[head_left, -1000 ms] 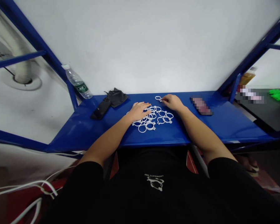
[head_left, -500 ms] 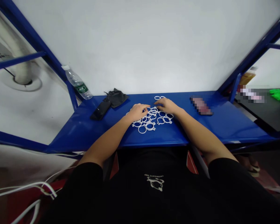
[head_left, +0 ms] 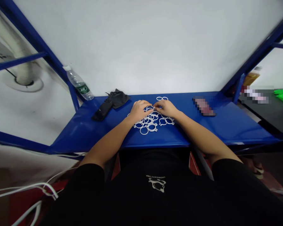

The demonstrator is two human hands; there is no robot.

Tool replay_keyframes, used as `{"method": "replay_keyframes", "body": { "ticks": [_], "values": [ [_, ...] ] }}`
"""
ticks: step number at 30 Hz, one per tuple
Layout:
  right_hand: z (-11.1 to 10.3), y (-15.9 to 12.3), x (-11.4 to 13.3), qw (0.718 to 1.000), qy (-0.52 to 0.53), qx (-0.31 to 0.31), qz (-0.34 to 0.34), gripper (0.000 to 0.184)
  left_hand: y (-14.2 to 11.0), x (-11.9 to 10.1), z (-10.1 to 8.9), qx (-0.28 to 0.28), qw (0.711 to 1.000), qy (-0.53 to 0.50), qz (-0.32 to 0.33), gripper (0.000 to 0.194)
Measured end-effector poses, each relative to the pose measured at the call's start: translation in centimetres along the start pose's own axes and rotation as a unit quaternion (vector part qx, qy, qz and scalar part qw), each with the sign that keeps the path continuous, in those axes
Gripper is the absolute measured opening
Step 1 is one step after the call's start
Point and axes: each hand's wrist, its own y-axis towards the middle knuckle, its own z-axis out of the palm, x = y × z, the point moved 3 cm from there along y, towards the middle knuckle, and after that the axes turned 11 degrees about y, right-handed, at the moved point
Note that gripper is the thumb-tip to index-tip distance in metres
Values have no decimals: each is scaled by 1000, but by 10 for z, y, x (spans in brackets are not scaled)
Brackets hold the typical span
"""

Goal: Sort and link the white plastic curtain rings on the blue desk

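Note:
Several white plastic rings (head_left: 152, 127), some with small tabs, lie in a loose, overlapping heap on the blue shelf. My left hand (head_left: 139, 110) is over the left side of this heap, thumb and fingers curled around the edge of a white ring (head_left: 150, 108). From the right, my right hand (head_left: 167, 109) pinches with its fingertips close to the same ring. The fingertips of both hands almost meet, and they partly hide what is between them. Two joined rings (head_left: 162, 98) lie apart, just beyond my right hand.
On the left of the blue shelf (head_left: 77, 135) are a black phone (head_left: 102, 111) and a crumpled black bag (head_left: 119, 98). A plastic bottle (head_left: 81, 86) leans at the back left corner. A blurred-out flat object (head_left: 204, 106) lies to the right. Blue frame posts flank both sides.
My hands have come closer together over the heap. The right hand has shifted slightly left and its fingers have drawn in; a ring now shows between the hands.

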Motion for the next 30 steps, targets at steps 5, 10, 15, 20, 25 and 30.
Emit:
{"method": "replay_keyframes", "body": {
  "ticks": [5, 10, 15, 20, 25, 30],
  "values": [
    [13, 0, -4, 982, 182, -22, 42, 26, 1, -1, 3, 13, 1000, -10, -4, 15],
    [14, 1, -9, 960, 268, -8, 83, 38, 0, -5, 1, 26, 999, -33, 1, 21],
    [15, 2, -6, 939, 329, 2, 102, 43, -1, -12, -4, 39, 998, -40, -3, 28],
    [20, 3, -5, 940, 324, 3, 109, 43, 0, -12, -3, 40, 999, -27, 14, 32],
    [4, 7, -14, 969, 222, -67, 81, 34, 3, -1, 0, 14, 999, -29, -9, 25],
    [-50, -4, -55, 963, 82, -212, 147, 30, 2, 5, 5, 49, 999, -20, -9, 26]
  ]
}}
